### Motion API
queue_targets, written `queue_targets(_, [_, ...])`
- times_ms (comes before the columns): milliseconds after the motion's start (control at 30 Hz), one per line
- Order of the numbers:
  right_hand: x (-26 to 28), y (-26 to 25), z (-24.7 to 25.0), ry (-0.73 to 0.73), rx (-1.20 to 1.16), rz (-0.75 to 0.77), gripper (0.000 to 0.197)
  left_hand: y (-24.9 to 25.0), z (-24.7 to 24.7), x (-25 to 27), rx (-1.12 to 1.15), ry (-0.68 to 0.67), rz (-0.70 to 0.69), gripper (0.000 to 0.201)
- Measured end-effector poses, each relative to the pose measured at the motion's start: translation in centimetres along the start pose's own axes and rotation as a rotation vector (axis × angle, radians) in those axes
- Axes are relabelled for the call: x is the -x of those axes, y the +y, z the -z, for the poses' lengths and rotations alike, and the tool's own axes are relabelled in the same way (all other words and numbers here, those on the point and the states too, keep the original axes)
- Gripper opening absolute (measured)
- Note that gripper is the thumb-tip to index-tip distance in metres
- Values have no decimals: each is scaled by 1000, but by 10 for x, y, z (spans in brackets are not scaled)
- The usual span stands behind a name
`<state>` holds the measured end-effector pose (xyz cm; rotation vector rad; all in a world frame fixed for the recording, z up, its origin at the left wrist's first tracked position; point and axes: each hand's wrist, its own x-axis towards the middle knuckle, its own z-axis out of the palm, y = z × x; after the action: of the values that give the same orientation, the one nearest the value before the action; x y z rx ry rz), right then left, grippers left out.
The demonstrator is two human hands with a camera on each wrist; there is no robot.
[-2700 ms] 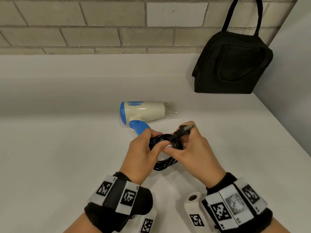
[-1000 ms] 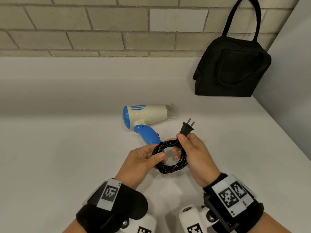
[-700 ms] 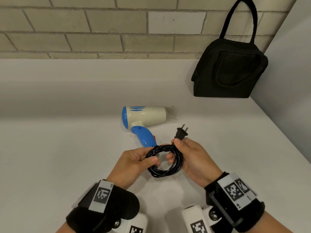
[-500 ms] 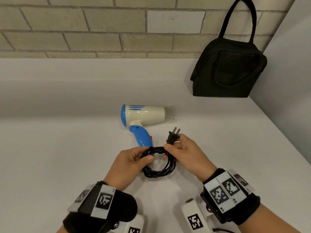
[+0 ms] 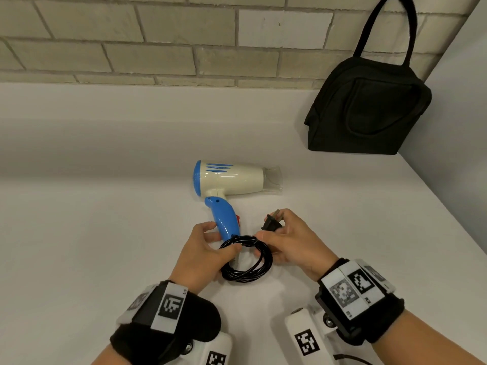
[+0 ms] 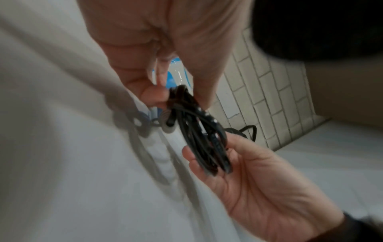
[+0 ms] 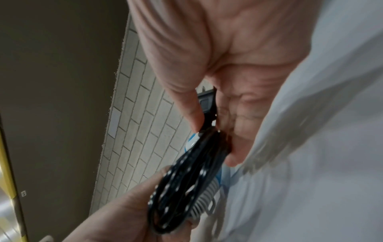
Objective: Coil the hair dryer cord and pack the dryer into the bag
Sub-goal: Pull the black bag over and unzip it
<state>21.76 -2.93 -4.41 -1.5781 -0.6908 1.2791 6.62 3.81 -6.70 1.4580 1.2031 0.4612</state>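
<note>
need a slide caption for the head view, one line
Both hands hold the coiled black cord by the dryer's blue handle; right hand pinches the plug, bag waits behind.

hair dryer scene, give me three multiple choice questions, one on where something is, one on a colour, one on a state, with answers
1. Where does the bag stand?
A. far right corner, against the brick wall
B. beside the left wrist
C. on top of the dryer

2. What colour is the hair dryer handle?
A. red
B. blue
C. black

3. What state is the cord in?
A. stretched straight across the table
B. plugged into a socket
C. wound into a coil held by both hands

Answers:
1 A, the head view shows it against the wall at the far right.
2 B, the handle is blue below a cream body.
3 C, the left hand grips the loops while the right hand holds the coil and the plug.
</note>
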Motion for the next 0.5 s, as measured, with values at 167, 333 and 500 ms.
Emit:
queue_targets(167, [-1,-7,-3,-31,5,9,28,7,-1,-6,78,-152,93,44])
queue_targets(333, [-7,-22,16,-12,462,104,59,3,7,-7,-74,-125,-1,9])
queue_targets(500, [-33,-93,91,331,787,335,57,4,21,-10,-174,-144,80,20])
